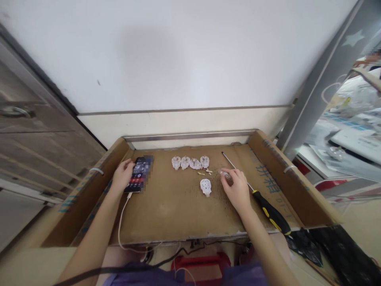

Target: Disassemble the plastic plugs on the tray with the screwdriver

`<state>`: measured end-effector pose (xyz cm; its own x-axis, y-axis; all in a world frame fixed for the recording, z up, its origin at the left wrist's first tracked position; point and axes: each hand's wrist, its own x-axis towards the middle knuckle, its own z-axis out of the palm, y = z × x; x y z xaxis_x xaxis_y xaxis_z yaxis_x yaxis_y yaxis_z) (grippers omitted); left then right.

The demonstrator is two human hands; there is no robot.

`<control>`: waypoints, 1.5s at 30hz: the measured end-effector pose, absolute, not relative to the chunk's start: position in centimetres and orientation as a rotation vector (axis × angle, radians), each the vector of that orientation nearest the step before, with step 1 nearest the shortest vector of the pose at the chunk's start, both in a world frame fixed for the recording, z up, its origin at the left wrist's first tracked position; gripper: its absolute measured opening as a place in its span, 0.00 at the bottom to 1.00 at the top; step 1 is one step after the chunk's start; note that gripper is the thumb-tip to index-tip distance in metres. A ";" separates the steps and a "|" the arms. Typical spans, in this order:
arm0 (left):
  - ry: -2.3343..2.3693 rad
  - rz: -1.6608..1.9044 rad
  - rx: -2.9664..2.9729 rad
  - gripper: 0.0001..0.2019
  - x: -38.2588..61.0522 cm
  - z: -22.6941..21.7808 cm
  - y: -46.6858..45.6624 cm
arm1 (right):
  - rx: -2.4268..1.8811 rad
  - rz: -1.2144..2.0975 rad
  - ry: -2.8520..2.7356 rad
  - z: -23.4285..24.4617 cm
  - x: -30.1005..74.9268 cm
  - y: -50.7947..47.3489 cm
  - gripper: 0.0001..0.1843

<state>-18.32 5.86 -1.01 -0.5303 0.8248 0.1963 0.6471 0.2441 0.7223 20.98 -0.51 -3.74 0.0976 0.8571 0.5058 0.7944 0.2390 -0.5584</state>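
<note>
Brown cardboard (166, 218) lines the low-walled work surface, below a white wall (208, 59). The right hand (236, 188) seems to pinch a clear plastic piece (225, 174) in its fingertips; the left hand (122, 174) touches the edge of a phone (138, 171), but whether it grips, I cannot tell. For such a small piece, light holding low over the cardboard should be safest. Nearby lie brass strips (209, 171), a white socket part (205, 186), four clear plugs (185, 162) and a screwdriver (269, 210).

Clear piece (225, 174) partly behind right hand (237, 190)
</note>
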 end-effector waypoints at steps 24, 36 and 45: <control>2.077 1.539 1.654 0.18 -11.2 2.0 3.2 | -1.444 0.298 -1.638 -3.5 20.9 -0.6 0.18; 1.349 0.750 2.644 0.10 0.7 -1.0 3.7 | -1.358 0.416 -1.687 -3.0 20.3 3.6 0.15; 1.504 0.718 2.617 0.09 -0.2 -1.3 4.4 | -1.312 0.491 -1.725 -3.4 19.8 2.8 0.15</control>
